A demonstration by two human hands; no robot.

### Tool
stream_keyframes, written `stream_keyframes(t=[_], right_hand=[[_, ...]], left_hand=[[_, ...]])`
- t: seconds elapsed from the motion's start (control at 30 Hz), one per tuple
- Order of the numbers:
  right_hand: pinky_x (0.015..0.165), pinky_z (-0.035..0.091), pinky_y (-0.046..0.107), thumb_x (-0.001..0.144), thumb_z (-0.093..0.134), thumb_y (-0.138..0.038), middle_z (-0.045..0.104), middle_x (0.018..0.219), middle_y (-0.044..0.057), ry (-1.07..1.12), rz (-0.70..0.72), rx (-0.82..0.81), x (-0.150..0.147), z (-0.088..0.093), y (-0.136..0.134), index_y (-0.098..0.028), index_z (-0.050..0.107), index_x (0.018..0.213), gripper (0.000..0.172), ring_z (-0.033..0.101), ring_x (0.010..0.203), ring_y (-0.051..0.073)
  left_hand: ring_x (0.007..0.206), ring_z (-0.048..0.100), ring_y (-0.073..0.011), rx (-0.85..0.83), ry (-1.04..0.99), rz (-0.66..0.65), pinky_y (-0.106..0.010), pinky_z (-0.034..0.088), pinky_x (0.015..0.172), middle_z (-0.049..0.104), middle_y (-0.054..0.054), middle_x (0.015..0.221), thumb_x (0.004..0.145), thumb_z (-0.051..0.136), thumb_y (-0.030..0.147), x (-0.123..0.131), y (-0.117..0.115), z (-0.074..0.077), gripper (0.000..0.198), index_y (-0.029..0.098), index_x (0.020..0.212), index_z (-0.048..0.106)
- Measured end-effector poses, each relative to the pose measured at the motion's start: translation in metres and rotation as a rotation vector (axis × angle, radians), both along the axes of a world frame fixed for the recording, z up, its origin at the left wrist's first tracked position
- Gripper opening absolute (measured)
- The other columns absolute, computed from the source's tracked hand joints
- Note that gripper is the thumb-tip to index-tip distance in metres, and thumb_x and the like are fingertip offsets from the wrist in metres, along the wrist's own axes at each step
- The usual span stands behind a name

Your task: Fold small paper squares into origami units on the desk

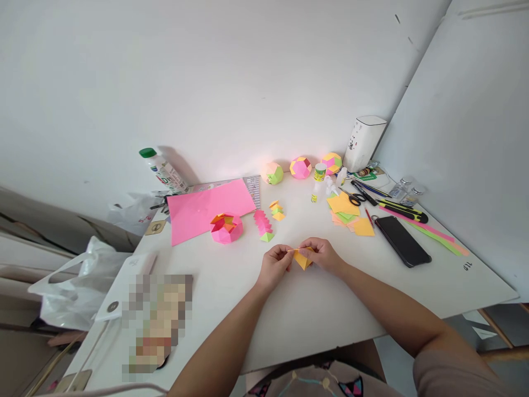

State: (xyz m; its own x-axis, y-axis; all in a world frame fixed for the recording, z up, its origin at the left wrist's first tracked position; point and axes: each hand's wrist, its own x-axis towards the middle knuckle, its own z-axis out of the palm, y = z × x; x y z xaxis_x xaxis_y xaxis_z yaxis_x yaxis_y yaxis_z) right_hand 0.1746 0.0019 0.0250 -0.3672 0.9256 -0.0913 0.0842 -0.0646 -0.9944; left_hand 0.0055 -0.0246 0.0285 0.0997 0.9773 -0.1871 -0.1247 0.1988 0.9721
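Between my hands is a small piece of folded yellow-orange paper [304,259], its point facing me. My left hand [276,263] pinches its left corner, and my right hand [322,255] grips its upper right side. Beyond them lie a stack of folded pink pieces with a green one [263,225] and a short stack of yellow and green pieces [276,210]. To the left, an open pink paper ring [226,228] with orange inside rests partly on a pink sheet [198,207]. Loose yellow, green and pink squares [345,207] lie to the right.
Three paper balls [301,167] stand along the wall, near small glue bottles [319,172]. Scissors [353,198], a black phone [403,241] and a cutter [403,210] lie at the right. A white bottle with a green cap [163,171] stands at the back left.
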Motion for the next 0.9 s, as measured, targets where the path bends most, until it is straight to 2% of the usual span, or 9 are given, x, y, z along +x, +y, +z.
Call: stream_keyframes(t=[0.33,0.53,0.67,0.8,0.9], right_hand=[[0.046,0.045,0.023,0.071,0.066,-0.043,0.057,0.064,0.000,0.015,0.003,-0.031,-0.001,0.001,0.001,-0.016,0.062,0.079,0.028,0.052,0.054,0.011],[0.046,0.044,0.022,0.070,0.067,-0.041,0.056,0.062,-0.001,0.057,-0.002,-0.050,0.000,0.002,0.001,-0.016,0.062,0.078,0.026,0.052,0.053,0.010],[0.046,0.044,0.023,0.071,0.066,-0.042,0.057,0.062,-0.001,0.061,-0.023,-0.059,0.001,0.002,0.003,-0.016,0.062,0.078,0.027,0.053,0.052,0.011],[0.047,0.044,0.023,0.072,0.065,-0.043,0.057,0.063,-0.001,0.023,0.008,-0.041,0.001,0.003,0.002,-0.017,0.062,0.079,0.027,0.053,0.055,0.011],[0.049,0.045,0.022,0.072,0.065,-0.042,0.057,0.066,0.000,-0.015,0.040,-0.013,0.000,0.003,0.000,-0.017,0.063,0.077,0.026,0.053,0.059,0.011]], left_hand=[[0.045,0.043,-0.0070,0.025,-0.043,0.030,-0.020,0.036,0.047,0.049,0.005,0.049,0.073,0.060,0.030,-0.002,-0.001,-0.007,0.015,0.016,0.071,0.054],[0.044,0.042,-0.0068,0.013,-0.092,0.067,-0.019,0.035,0.047,0.050,0.005,0.046,0.071,0.059,0.026,-0.003,0.000,-0.004,0.011,0.017,0.069,0.053],[0.044,0.043,-0.0071,0.009,-0.158,0.093,-0.020,0.036,0.047,0.050,0.005,0.048,0.073,0.059,0.029,-0.003,0.002,0.000,0.015,0.017,0.067,0.051],[0.047,0.047,-0.0083,0.012,-0.070,0.013,-0.022,0.039,0.051,0.051,0.004,0.052,0.073,0.062,0.036,-0.001,0.000,0.003,0.022,0.016,0.079,0.055],[0.047,0.045,-0.0079,0.012,0.054,-0.066,-0.021,0.035,0.047,0.049,0.004,0.051,0.073,0.062,0.039,0.001,-0.003,0.003,0.025,0.016,0.077,0.056]])
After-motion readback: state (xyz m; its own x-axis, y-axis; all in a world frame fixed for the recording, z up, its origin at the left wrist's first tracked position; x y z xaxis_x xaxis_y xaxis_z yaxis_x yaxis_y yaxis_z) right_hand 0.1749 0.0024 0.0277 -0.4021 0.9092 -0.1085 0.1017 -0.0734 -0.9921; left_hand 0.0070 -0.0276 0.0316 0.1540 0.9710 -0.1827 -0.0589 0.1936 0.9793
